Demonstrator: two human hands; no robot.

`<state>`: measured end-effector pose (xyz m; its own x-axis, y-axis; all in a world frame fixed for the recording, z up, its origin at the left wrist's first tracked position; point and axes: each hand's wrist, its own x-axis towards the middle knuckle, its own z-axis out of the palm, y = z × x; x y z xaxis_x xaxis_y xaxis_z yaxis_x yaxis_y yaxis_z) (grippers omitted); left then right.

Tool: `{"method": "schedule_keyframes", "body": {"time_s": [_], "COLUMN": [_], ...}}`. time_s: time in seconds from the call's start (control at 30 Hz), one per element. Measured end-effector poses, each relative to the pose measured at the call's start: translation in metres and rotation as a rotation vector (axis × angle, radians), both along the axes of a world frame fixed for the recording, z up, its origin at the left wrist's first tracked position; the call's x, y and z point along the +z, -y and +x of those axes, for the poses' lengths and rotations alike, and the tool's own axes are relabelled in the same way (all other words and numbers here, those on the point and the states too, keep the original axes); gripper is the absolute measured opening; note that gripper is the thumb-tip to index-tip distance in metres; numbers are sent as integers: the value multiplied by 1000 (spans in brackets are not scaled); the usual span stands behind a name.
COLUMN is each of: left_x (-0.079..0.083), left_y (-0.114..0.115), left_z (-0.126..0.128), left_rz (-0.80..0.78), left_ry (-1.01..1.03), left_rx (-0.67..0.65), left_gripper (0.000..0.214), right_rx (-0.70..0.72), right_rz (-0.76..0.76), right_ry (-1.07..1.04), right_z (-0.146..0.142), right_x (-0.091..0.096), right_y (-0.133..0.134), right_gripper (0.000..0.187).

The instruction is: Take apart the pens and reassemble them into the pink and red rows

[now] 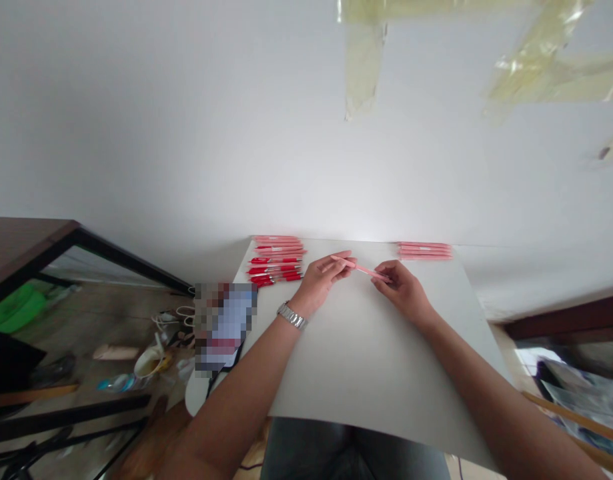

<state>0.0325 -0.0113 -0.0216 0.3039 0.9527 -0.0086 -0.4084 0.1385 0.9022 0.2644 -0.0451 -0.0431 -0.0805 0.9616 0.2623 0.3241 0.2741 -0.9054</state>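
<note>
A pink pen [360, 268] lies sideways in the air between both hands, long axis nearly level; the left hand [322, 283] pinches one end, the right hand [403, 290] seems pinching the other end

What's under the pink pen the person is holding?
Beneath the pink pen, the white board shows between the left hand and right hand; what lies under the hands themselves is covered.

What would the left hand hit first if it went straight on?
Beyond the pink pen it holds, the left hand seems to have a free way across the white board to its far edge, then the white wall, though depth is hard to judge.
</note>
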Motion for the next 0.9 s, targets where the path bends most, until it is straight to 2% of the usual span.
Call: {"method": "schedule_keyframes", "body": {"time_s": [0.27, 0.4, 0.53, 0.6, 0.7, 0.9], "left_x": [5, 6, 6, 6, 5, 5], "left_y": [2, 3, 3, 3, 3, 3], "left_z": [0, -1, -1, 0, 0, 1], "left_rz": [-10, -24, -11, -10, -8, -7], "left_ry": [-5, -18, -20, -15, -8, 13], "left_rx": [-6, -23, -8, 4, 10, 14], "left_gripper": [38, 40, 38, 37, 38, 40], "right_rx": [53, 59, 7, 9, 21, 20], "right_rz": [-138, -117, -61, -48, -53, -105], "right_ry": [-40, 11, 11, -9, 1, 23], "right_z": [-4, -4, -3, -2, -1, -2], "right_x": [13, 14, 9, 7, 6, 14], "right_y": [6, 8, 6, 4, 4, 4], "right_gripper": [34, 34, 41, 35, 30, 35]}}
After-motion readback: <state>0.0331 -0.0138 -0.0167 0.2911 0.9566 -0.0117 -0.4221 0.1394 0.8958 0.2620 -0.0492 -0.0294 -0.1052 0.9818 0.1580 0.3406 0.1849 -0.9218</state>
